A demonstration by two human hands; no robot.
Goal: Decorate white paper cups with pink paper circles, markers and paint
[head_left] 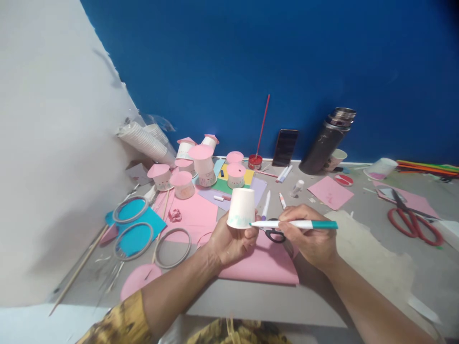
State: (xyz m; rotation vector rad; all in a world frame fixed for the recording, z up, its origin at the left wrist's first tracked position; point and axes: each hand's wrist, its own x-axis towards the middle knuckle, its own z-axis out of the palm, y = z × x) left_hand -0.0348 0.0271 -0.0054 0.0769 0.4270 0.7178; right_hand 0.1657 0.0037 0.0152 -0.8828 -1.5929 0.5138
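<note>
My left hand holds a white paper cup upside down, its rim toward the palm. Pale green marks run along the cup's lower band near the rim. My right hand grips a white marker with a teal end, and its tip touches or nearly touches the cup's right side by the rim. Beneath the hands lies pink paper. A pair of black-handled scissors rests on it, partly hidden behind the marker and my right hand.
Several decorated cups with pink tops stand at the back left, beside stacked paper cups. Grey rings and blue paper lie left. A black flask, a phone and red-handled scissors are toward the right.
</note>
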